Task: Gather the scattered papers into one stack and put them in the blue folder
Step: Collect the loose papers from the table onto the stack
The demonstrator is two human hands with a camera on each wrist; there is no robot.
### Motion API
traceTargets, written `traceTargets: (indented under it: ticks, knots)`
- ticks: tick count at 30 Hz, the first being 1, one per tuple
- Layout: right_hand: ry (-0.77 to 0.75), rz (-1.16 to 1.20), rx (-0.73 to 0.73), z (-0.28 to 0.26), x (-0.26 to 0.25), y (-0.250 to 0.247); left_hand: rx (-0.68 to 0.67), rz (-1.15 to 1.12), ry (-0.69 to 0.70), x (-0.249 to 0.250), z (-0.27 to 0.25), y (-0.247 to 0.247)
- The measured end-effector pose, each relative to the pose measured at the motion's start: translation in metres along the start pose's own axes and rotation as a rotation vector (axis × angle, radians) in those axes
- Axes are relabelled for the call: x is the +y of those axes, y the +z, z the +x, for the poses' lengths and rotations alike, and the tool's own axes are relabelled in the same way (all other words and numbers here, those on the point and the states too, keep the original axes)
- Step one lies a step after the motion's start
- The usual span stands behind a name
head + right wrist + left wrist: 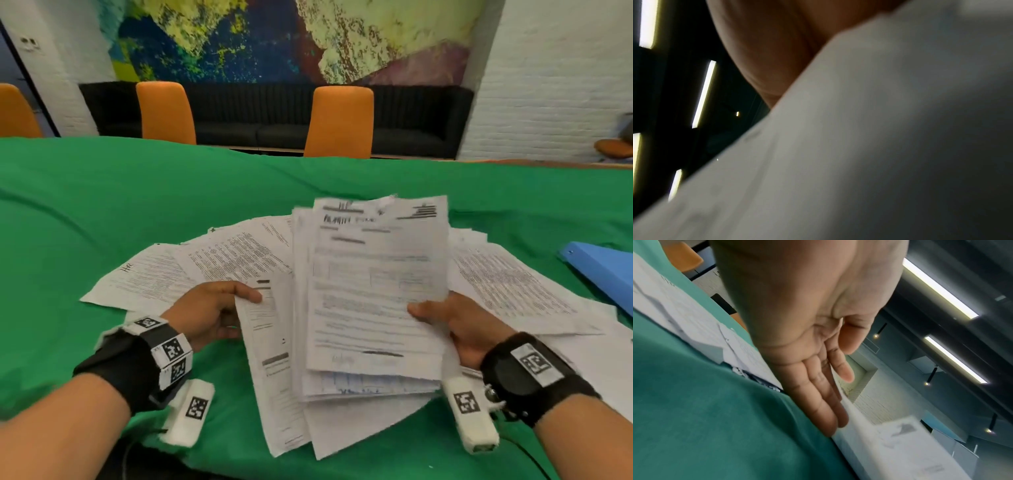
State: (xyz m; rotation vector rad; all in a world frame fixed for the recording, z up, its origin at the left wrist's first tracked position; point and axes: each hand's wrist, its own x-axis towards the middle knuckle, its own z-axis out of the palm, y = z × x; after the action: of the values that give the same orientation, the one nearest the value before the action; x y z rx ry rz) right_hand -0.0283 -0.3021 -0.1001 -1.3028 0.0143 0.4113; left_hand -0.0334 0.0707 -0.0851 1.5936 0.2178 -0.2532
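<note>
A loose, fanned stack of printed papers [373,291] is held tilted above the green-covered table [102,205], between both hands. My left hand [246,301] pinches the stack's left sheets, thumb on top and fingers beneath. In the left wrist view the left hand [840,402] lies with straight fingers along the paper edge [869,434]. My right hand [424,313] grips the stack's right edge, thumb on top. In the right wrist view, only its palm [777,48] and blurred paper [879,146] show. The blue folder [603,270] lies at the right edge of the table.
More printed sheets lie spread on the cloth under the stack, to the left [154,274] and right [507,284]. Two orange chairs [166,113] [339,121] stand at the table's far side, in front of a black sofa [260,113].
</note>
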Motion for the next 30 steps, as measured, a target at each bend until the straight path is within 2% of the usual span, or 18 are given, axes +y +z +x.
traceTargets:
  ticks: [3,7,9,13,15,19,20,22,24,28,30]
  knots:
    - [0.158,-0.279,0.077,0.006,0.006,-0.002,0.01,-0.099,-0.047,-0.002,0.001,0.0]
    - [0.156,-0.426,0.143,0.009,0.004,-0.003,0.051,-0.11,-0.068,0.0,0.001,0.009]
    - [0.091,-0.381,0.13,0.008,0.0,-0.004,0.057,-0.123,-0.076,0.0,0.003,0.014]
    - [-0.055,-0.106,0.11,0.003,-0.011,0.005,0.061,-0.196,-0.016,0.005,0.005,0.022]
    - [-0.085,-0.038,0.088,0.002,-0.012,0.014,0.008,-0.239,0.037,0.011,0.001,0.029]
    - [-0.026,-0.058,0.009,0.007,0.002,0.029,-0.206,-0.248,0.2,0.029,-0.007,0.046]
    - [-0.002,-0.066,-0.015,0.008,0.005,0.032,-0.217,-0.237,0.238,0.033,-0.007,0.051]
    - [0.008,-0.067,-0.052,0.008,0.009,0.036,-0.153,-0.239,0.292,0.039,-0.01,0.058]
    - [-0.05,-0.062,-0.066,0.007,0.01,0.038,-0.146,-0.25,0.334,0.043,-0.01,0.059]
    - [-0.22,-0.042,-0.022,0.004,0.003,0.036,-0.24,-0.239,0.378,0.048,-0.014,0.054]
    - [-0.28,-0.047,-0.015,0.0,-0.004,0.037,-0.218,-0.248,0.416,0.051,-0.016,0.055]
